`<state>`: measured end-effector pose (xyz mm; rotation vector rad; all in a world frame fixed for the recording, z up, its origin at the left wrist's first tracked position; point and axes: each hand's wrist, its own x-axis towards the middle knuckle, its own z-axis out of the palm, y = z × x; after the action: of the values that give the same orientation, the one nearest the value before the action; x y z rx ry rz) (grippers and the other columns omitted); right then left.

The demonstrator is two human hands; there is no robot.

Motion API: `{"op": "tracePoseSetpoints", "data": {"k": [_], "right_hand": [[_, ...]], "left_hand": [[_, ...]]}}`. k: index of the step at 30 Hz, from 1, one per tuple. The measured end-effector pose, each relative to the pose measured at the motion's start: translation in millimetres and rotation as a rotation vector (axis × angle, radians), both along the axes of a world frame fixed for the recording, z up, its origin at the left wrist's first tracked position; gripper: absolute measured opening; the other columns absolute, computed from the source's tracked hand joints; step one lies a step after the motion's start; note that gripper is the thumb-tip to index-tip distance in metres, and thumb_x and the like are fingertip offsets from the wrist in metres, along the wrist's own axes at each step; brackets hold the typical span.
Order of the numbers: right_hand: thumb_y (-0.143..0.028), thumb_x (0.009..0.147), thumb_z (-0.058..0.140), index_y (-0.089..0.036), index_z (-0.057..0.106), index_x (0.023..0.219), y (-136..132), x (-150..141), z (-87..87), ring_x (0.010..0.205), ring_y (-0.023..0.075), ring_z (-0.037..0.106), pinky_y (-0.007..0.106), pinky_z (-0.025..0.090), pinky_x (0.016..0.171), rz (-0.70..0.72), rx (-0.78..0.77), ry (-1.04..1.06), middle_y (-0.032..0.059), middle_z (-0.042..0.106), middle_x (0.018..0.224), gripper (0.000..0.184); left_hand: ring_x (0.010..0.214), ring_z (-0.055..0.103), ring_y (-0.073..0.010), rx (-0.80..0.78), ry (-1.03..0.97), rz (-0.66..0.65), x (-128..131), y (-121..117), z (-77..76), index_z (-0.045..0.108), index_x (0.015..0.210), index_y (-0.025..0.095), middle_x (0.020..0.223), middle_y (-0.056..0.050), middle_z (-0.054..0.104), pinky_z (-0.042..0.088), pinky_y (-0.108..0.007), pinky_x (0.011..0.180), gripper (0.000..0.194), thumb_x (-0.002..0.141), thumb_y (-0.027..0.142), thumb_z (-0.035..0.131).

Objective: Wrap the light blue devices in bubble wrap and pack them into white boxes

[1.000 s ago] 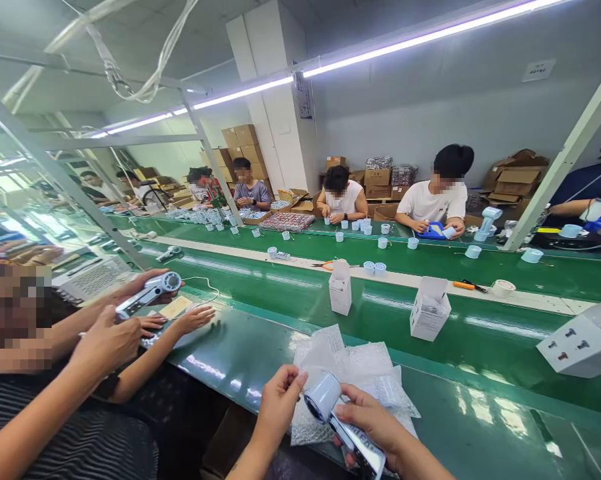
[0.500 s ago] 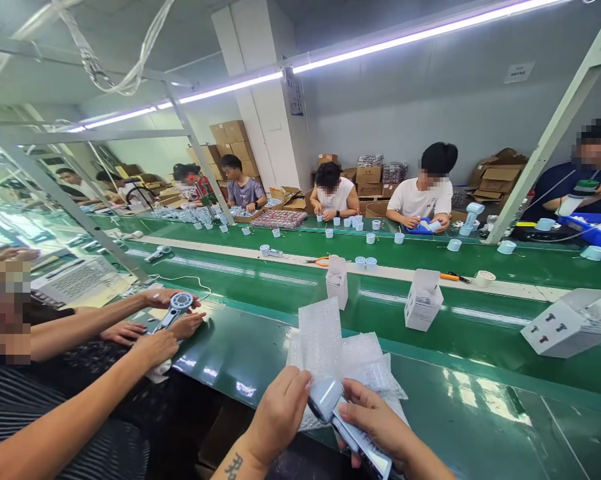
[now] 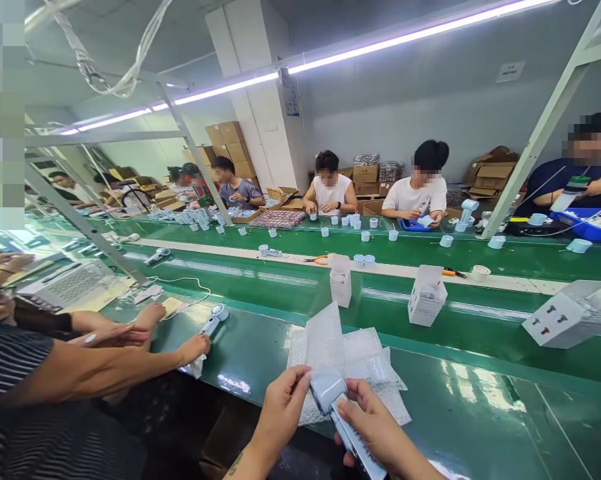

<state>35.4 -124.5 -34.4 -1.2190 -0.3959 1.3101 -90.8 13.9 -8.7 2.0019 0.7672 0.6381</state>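
My right hand (image 3: 375, 420) is wrapped round the handle of a pale blue hair-dryer-shaped device (image 3: 329, 392), which has a barrel head and a long handle pointing down to the right. My left hand (image 3: 286, 403) pinches the edge of a clear bubble-wrap bag (image 3: 324, 340) beside the device's head. The bag stands up from the head, its mouth close against it; how far the head is inside, I cannot tell. Behind and beneath lie several more bubble-wrap bags (image 3: 375, 363) on the green worktop (image 3: 460, 413).
Open white boxes stand along the conveyor (image 3: 280, 293): a small one (image 3: 340, 287), another (image 3: 425, 300) and a larger one (image 3: 555, 327). At left, a co-worker's hand (image 3: 195, 350) holds a similar device (image 3: 214, 321). Several people work across the line among pale blue cups.
The co-worker on the left has moved their device right and lower onto the worktop, now with one hand. My hands have barely shifted; the bag leans slightly more to the right.
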Motion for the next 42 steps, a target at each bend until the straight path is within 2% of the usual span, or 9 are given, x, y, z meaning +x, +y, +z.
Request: {"op": "tracePoseSetpoints", "data": {"k": [3, 7, 11, 15, 21, 27, 31, 38, 42], "right_hand": [[-0.063, 0.067, 0.068, -0.023, 0.045, 0.108, -0.6, -2.4, 4.3, 0.059, 0.0118, 0.063, 0.024, 0.049, 0.037, -0.004, -0.042, 0.010, 0.0089, 0.053, 0.119, 0.062], [-0.061, 0.066, 0.069, -0.021, 0.044, 0.106, 2.5, -4.9, 6.9, 0.060, 0.0144, 0.064, 0.023, 0.048, 0.038, 0.024, -0.053, 0.055, 0.0045, 0.058, 0.101, 0.061], [-0.066, 0.063, 0.069, -0.022, 0.040, 0.112, 8.9, -12.0, -3.7, 0.053, 0.0125, 0.061, 0.026, 0.045, 0.036, -0.007, -0.023, 0.106, 0.0139, 0.054, 0.124, 0.072], [-0.070, 0.057, 0.071, -0.028, 0.029, 0.133, 13.5, -19.1, -21.6, 0.066, 0.0150, 0.064, 0.028, 0.047, 0.047, -0.096, -0.046, -0.022, 0.0172, 0.046, 0.137, 0.097], [-0.068, 0.066, 0.065, -0.025, 0.034, 0.104, 13.9, -23.6, -26.7, 0.048, 0.0126, 0.059, 0.023, 0.042, 0.039, 0.116, -0.086, 0.083, -0.0035, 0.059, 0.079, 0.065], [-0.044, 0.053, 0.078, -0.026, 0.032, 0.084, 18.8, -29.6, -43.5, 0.050, 0.0091, 0.053, 0.019, 0.039, 0.049, -0.012, -0.100, 0.177, -0.0082, 0.055, 0.059, 0.059], [-0.067, 0.048, 0.067, -0.026, 0.038, 0.097, 18.0, -24.9, -49.6, 0.052, 0.0138, 0.054, 0.025, 0.038, 0.049, 0.081, -0.196, 0.242, -0.0050, 0.056, 0.066, 0.070], [-0.042, 0.082, 0.046, -0.023, 0.040, 0.075, -21.9, 6.4, 38.8, 0.063, 0.0129, 0.038, 0.028, 0.029, 0.061, 0.298, -0.165, -0.798, -0.0056, 0.040, 0.062, 0.021], [-0.043, 0.089, 0.037, -0.023, 0.043, 0.078, -40.2, 16.4, 91.5, 0.057, 0.0126, 0.037, 0.027, 0.029, 0.055, 0.288, -0.169, -0.914, -0.0045, 0.043, 0.062, 0.024]], "left_hand": [[0.071, 0.064, -0.0170, 0.043, -0.012, -0.034, -2.4, 0.6, 0.0, 0.069, 0.091, 0.019, 0.077, -0.004, 0.071, 0.052, -0.024, 0.065, 0.024, 0.091, 0.036, 0.052], [0.072, 0.063, -0.0145, 0.441, -0.149, -0.138, -12.3, 1.3, -7.8, 0.064, 0.100, 0.018, 0.078, -0.004, 0.067, 0.053, -0.024, 0.067, 0.017, 0.092, 0.017, 0.049], [0.074, 0.061, -0.0173, 0.837, -0.171, -0.310, -24.6, -5.4, -17.1, 0.056, 0.118, 0.012, 0.079, -0.009, 0.064, 0.056, -0.028, 0.066, 0.033, 0.089, 0.003, 0.044], [0.067, 0.061, -0.0186, 0.940, -0.175, -0.481, -27.0, -19.5, -17.1, 0.055, 0.117, 0.009, 0.074, -0.011, 0.064, 0.056, -0.028, 0.060, 0.031, 0.093, 0.009, 0.035], [0.074, 0.066, -0.0179, 0.678, -0.031, -0.125, -19.4, -19.4, -5.2, 0.052, 0.112, 0.017, 0.084, -0.008, 0.067, 0.057, -0.027, 0.067, 0.022, 0.093, 0.012, 0.041], [0.072, 0.064, -0.0183, 0.678, -0.091, -0.582, -24.1, -28.7, -23.7, 0.056, 0.099, 0.023, 0.076, -0.006, 0.064, 0.053, -0.026, 0.065, 0.026, 0.095, 0.018, 0.030], [0.052, 0.048, -0.0105, 0.243, -0.025, -0.240, -39.1, -22.5, -19.3, 0.046, 0.100, 0.024, 0.066, 0.004, 0.053, 0.039, -0.021, 0.051, 0.009, 0.093, 0.022, 0.040], [0.053, 0.037, -0.0072, -0.262, 0.035, -0.305, -39.9, -18.1, 38.0, 0.043, 0.091, 0.022, 0.060, 0.010, 0.042, 0.026, -0.021, 0.053, 0.020, 0.077, 0.018, 0.057], [0.054, 0.037, -0.0064, -0.518, -0.027, -0.338, -25.3, -21.9, 60.6, 0.045, 0.085, 0.022, 0.060, 0.009, 0.044, 0.028, -0.020, 0.053, 0.024, 0.075, 0.027, 0.066]]}}
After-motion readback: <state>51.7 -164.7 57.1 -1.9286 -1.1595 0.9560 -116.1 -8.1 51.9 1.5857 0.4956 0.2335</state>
